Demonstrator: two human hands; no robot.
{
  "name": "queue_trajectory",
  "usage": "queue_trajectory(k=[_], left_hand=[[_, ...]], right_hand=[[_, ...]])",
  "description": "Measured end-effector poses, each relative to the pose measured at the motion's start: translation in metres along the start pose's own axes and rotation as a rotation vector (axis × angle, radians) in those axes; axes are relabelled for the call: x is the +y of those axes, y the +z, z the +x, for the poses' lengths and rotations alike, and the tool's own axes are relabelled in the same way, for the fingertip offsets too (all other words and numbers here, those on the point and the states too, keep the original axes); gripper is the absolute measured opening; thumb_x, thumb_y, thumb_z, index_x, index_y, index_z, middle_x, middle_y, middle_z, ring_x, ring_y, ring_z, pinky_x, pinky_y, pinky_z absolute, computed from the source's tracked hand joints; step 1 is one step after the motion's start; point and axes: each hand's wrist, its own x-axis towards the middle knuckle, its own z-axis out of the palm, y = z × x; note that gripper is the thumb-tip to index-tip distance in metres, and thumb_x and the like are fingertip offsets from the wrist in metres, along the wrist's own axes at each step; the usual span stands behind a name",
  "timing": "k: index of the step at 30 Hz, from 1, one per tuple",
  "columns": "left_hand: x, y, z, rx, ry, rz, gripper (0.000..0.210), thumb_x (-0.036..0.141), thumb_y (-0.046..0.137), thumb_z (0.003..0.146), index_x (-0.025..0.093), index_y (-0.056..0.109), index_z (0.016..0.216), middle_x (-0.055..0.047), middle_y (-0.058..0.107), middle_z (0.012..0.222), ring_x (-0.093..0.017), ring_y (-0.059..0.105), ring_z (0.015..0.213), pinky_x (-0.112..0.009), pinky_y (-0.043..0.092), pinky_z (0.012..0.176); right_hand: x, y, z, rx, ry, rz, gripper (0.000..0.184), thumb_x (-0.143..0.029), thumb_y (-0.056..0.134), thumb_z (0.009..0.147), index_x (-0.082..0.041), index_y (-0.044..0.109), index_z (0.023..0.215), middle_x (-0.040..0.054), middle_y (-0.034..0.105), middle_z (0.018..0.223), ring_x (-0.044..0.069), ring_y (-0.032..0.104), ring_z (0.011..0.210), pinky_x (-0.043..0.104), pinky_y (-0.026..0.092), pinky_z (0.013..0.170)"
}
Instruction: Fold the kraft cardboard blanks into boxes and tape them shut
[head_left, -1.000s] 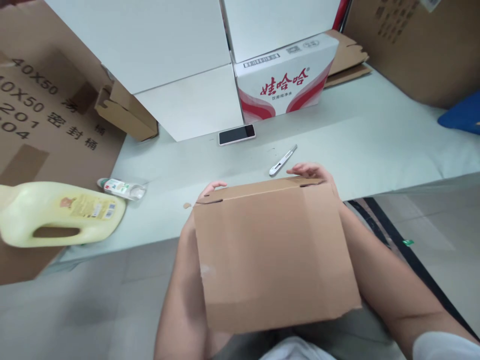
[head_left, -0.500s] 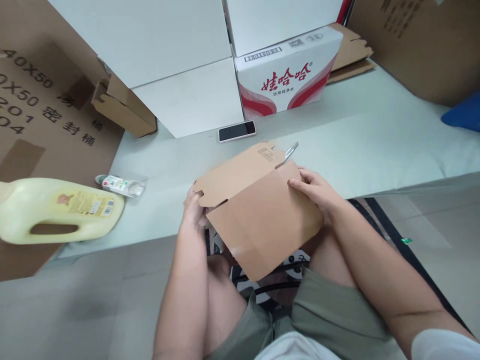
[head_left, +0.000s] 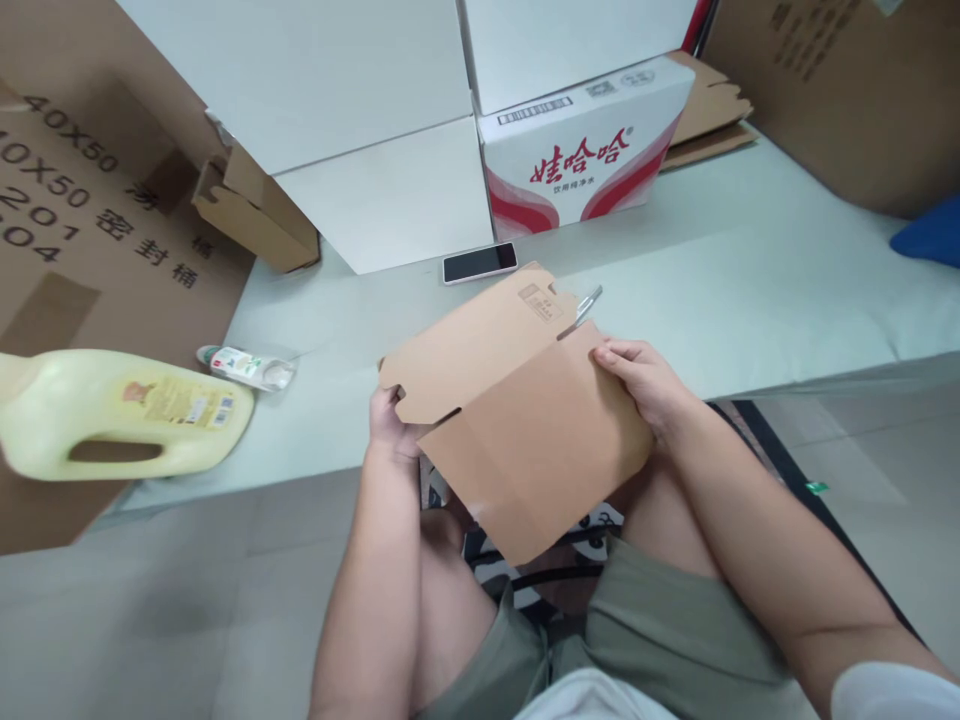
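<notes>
A small brown cardboard box (head_left: 525,420) is held over my lap at the near edge of the pale table (head_left: 750,270). It is tilted, with a tabbed flap pointing away toward the table. My left hand (head_left: 390,425) grips its left edge from below the flap. My right hand (head_left: 637,380) holds its right side, fingers on the top face. A utility knife (head_left: 589,303) lies on the table just behind the box, mostly hidden by it.
A phone (head_left: 480,263) lies face up behind the box. A yellow jug (head_left: 120,412) and a small tube (head_left: 244,366) lie at the left. White boxes (head_left: 337,110), a red-printed carton (head_left: 585,150) and brown cardboard (head_left: 82,220) line the back and left.
The box went from close to the camera down to my lap and turned, so the flap now points away. Both hands shifted to its side edges.
</notes>
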Motion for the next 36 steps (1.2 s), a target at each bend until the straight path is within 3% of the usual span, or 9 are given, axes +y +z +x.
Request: queue_trajectory(k=[3, 6, 9, 11, 15, 18, 22, 27, 36], left_hand=[[0.008, 0.002, -0.009, -0.048, 0.010, -0.018, 0.032, 0.035, 0.080, 0.057, 0.023, 0.071, 0.086, -0.005, 0.075, 0.084, -0.027, 0.072, 0.084, -0.035, 0.061, 0.069], [0.020, 0.002, -0.022, -0.196, 0.063, -0.068, 0.045, 0.042, 0.082, 0.051, 0.027, 0.071, 0.092, -0.007, 0.076, 0.102, -0.032, 0.071, 0.101, -0.039, 0.061, 0.077], [0.022, 0.008, -0.031, -0.340, -0.048, -0.047, 0.069, 0.060, 0.083, 0.048, 0.024, 0.070, 0.105, -0.013, 0.074, 0.109, -0.041, 0.067, 0.114, -0.049, 0.060, 0.086], [0.017, 0.015, -0.034, -0.368, -0.150, 0.026, 0.073, 0.056, 0.089, 0.047, 0.021, 0.069, 0.108, -0.015, 0.075, 0.107, -0.043, 0.066, 0.118, -0.050, 0.059, 0.090], [-0.002, 0.024, -0.030, -0.258, -0.252, 0.194, 0.060, 0.024, 0.091, 0.054, 0.019, 0.066, 0.109, -0.012, 0.077, 0.105, -0.034, 0.073, 0.103, -0.044, 0.060, 0.089], [-0.011, 0.020, -0.017, -0.115, -0.183, 0.131, 0.053, 0.016, 0.083, 0.058, 0.020, 0.067, 0.109, -0.009, 0.078, 0.102, -0.030, 0.076, 0.095, -0.041, 0.061, 0.087], [-0.017, 0.016, 0.007, 0.035, -0.019, -0.028, 0.041, 0.013, 0.077, 0.065, 0.022, 0.067, 0.104, -0.004, 0.078, 0.095, -0.023, 0.075, 0.093, -0.035, 0.059, 0.087], [-0.027, 0.034, 0.022, -0.016, -0.030, -0.102, 0.033, 0.012, 0.076, 0.069, 0.023, 0.066, 0.099, -0.003, 0.078, 0.097, -0.020, 0.073, 0.089, -0.033, 0.058, 0.085], [-0.019, 0.048, 0.016, -0.178, -0.250, -0.292, 0.023, 0.037, 0.058, 0.082, 0.022, 0.067, 0.097, -0.005, 0.074, 0.092, -0.021, 0.071, 0.081, -0.035, 0.057, 0.075]], right_hand=[[-0.002, -0.005, -0.001, -0.005, -0.007, -0.016, 0.044, -0.064, 0.085, 0.061, -0.022, 0.076, 0.066, 0.0066, 0.071, 0.116, 0.023, 0.067, 0.094, 0.033, 0.054, 0.077], [-0.001, -0.008, 0.000, 0.053, 0.068, 0.055, 0.050, -0.067, 0.087, 0.054, -0.022, 0.074, 0.070, 0.0067, 0.074, 0.095, 0.021, 0.066, 0.078, 0.034, 0.054, 0.069], [0.004, -0.007, 0.003, 0.188, 0.069, 0.128, 0.053, -0.069, 0.085, 0.054, -0.023, 0.067, 0.072, 0.0026, 0.069, 0.073, 0.017, 0.060, 0.063, 0.032, 0.051, 0.060], [0.008, -0.003, 0.007, 0.279, -0.002, 0.084, 0.049, -0.064, 0.083, 0.061, -0.023, 0.061, 0.076, 0.0004, 0.067, 0.074, 0.015, 0.059, 0.064, 0.029, 0.050, 0.060], [0.012, 0.000, 0.014, 0.403, -0.095, 0.027, 0.045, -0.040, 0.081, 0.066, -0.028, 0.052, 0.098, -0.0015, 0.067, 0.099, 0.012, 0.062, 0.073, 0.025, 0.051, 0.064], [0.009, -0.005, 0.017, 0.374, -0.012, 0.152, 0.044, -0.040, 0.078, 0.067, -0.028, 0.052, 0.101, -0.0003, 0.068, 0.102, 0.012, 0.063, 0.072, 0.025, 0.051, 0.062], [0.008, -0.011, 0.015, 0.183, 0.071, 0.305, 0.044, -0.057, 0.077, 0.068, -0.025, 0.060, 0.093, 0.0003, 0.070, 0.085, 0.014, 0.066, 0.068, 0.027, 0.053, 0.061], [0.018, 0.002, 0.014, -0.068, 0.051, 0.161, 0.046, -0.056, 0.083, 0.065, -0.021, 0.064, 0.087, 0.0026, 0.072, 0.078, 0.013, 0.065, 0.060, 0.025, 0.050, 0.054], [0.002, 0.021, 0.009, 0.303, -0.020, 0.238, 0.041, -0.044, 0.086, 0.055, -0.019, 0.063, 0.078, -0.0034, 0.065, 0.059, 0.006, 0.047, 0.039, 0.019, 0.040, 0.035]])
